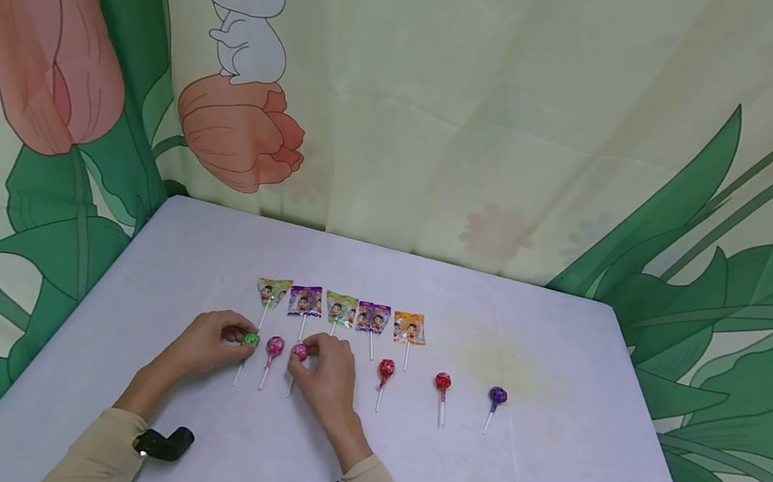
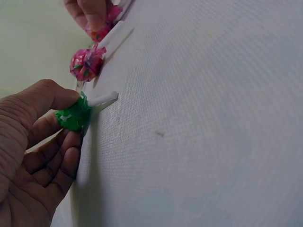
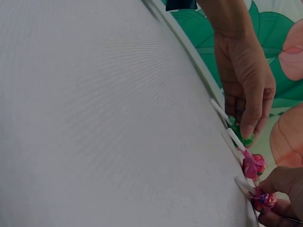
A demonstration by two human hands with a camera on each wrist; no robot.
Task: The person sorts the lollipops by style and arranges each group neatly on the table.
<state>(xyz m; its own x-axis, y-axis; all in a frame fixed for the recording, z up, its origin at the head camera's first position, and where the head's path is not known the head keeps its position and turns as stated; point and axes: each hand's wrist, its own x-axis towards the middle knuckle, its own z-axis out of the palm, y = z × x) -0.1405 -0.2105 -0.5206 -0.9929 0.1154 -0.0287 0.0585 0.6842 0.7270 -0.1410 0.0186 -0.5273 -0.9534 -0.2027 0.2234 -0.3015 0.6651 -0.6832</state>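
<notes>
The person's left hand pinches a round green-wrapped lollipop; the right hand pinches a round pink-wrapped lollipop. Between them, another pink lollipop lies on the white cloth-covered tabletop, near five flat printed packets with white sticks.

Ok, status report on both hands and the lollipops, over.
Left hand pinching green-wrapped round lollipop. Right hand pinching pink-wrapped round lollipop. Second pink-wrapped round lollipop between the hands.

The right wrist view crops the right grip; the orange wrapper bears illegibly small print.
</notes>
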